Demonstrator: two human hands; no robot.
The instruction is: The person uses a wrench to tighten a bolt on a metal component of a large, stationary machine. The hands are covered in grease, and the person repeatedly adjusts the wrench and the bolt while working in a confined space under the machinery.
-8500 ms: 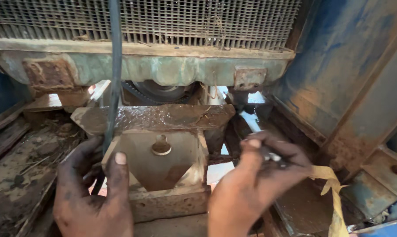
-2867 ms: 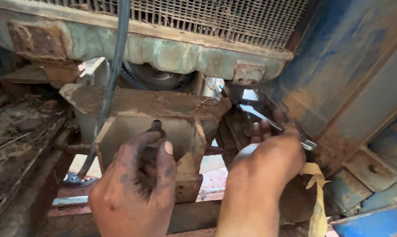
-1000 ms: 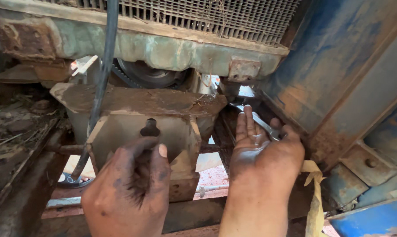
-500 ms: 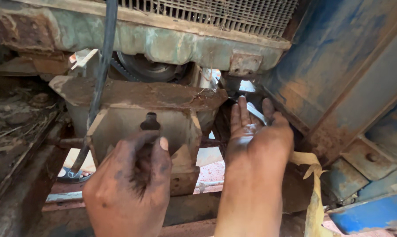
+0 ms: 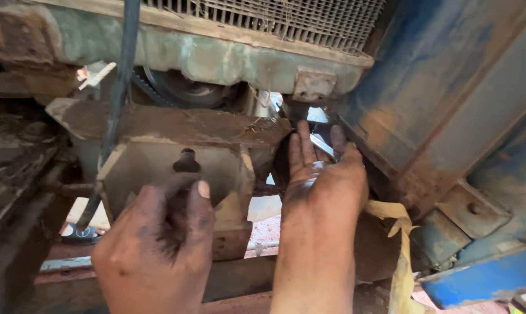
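My left hand (image 5: 158,244) is curled against the front face of a rusty metal bracket (image 5: 158,125), thumb up. It grips a dark tool (image 5: 186,160) whose tip sits on the bolt in the middle of the bracket face. My right hand (image 5: 321,192) reaches into the gap right of the bracket with its fingers stretched upward. A shiny metal wrench (image 5: 322,145) lies between those fingers; its far end is hidden behind the bracket's edge.
A radiator grille (image 5: 274,17) and a worn green tank (image 5: 216,58) sit above the bracket. A black hose (image 5: 120,93) hangs down on the left. A blue rusty panel (image 5: 449,87) closes the right side. A yellow strap (image 5: 399,244) hangs beside my right wrist.
My right hand has slid left and deeper into the gap beside the bracket, taking the wrench with it. My left hand has stayed on the bracket face.
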